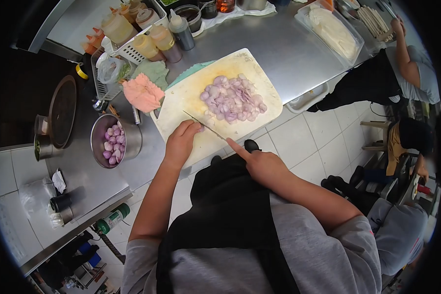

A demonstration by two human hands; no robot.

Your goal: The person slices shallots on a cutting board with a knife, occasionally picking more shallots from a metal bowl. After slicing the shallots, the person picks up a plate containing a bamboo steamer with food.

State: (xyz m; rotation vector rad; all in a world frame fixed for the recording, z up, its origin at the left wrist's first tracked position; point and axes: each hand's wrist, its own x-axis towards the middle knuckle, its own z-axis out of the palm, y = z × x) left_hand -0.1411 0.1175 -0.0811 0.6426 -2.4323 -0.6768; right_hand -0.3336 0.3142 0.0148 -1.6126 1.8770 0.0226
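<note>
Head view: person in grey shirt and black apron at a brushed stainless-steel surface [250, 34]. Right hand [268, 168] grips a thin, narrow-bladed knife [214, 132]; index finger stretched out along the blade's back, other fingers curled round the handle, which the hand hides. Left hand [180, 139] near the knife's far end, on the opposite side of the blade; fingers bent and pressed together, pinching a small purple shallot piece [201, 129], mostly covered. Both at the near side of a white, rounded-corner chopping board [179, 104], yellowed in patches, set aslant. Loose heap of thin, pale purple shallot slices [232, 100] on the board, beyond the blade. Left of the board, a round stainless-steel pot [134, 139] with whole peeled purple shallots [113, 143] inside. Crumpled salmon-pink cloth [143, 93] by the board's left edge; grey-green cloth [155, 73] just behind it. Farther back, a white perforated plastic basket [128, 53] among squeeze bottles. Far right, a clear rectangular plastic tub [356, 48] holding something cream-coloured, contents unclear.
</note>
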